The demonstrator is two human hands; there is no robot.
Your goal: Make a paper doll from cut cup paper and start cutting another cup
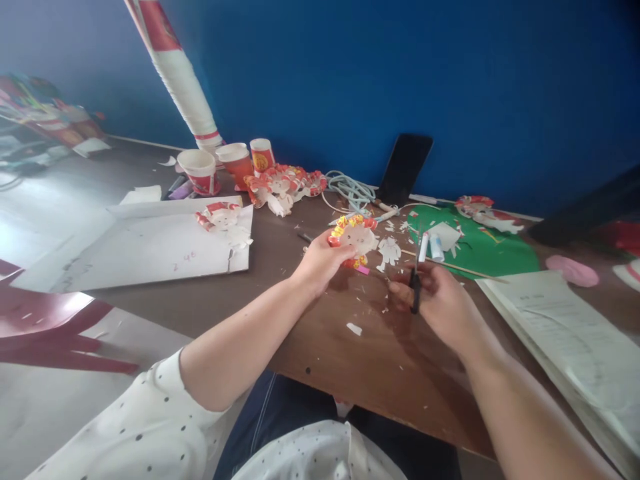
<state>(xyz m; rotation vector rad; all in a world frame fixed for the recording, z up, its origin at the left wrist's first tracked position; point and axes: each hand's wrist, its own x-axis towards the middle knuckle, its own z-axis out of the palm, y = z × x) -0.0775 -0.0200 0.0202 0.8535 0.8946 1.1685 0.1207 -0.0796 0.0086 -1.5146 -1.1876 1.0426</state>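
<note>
My left hand (327, 261) pinches a paper cutout figure (357, 239), its pale body edged with curled red and yellow strips. To the right, my right hand (443, 300) is closed around scissors (416, 287); the black handle shows at the fingers and the blades point away from me. Between the hands, a white paper cutout (389, 252) lies on the brown table (360, 373). Small paper scraps are scattered around it, among them a larger white scrap (355, 329) nearer to me.
Several paper cups (197, 172) and more curled cutouts (285, 183) stand at the back. A white board (165, 250) lies left, a green sheet (500, 247) right, beside a paper stack (565, 333). A phone (406, 167) leans against the blue wall (325, 80) near a coiled cable (353, 192).
</note>
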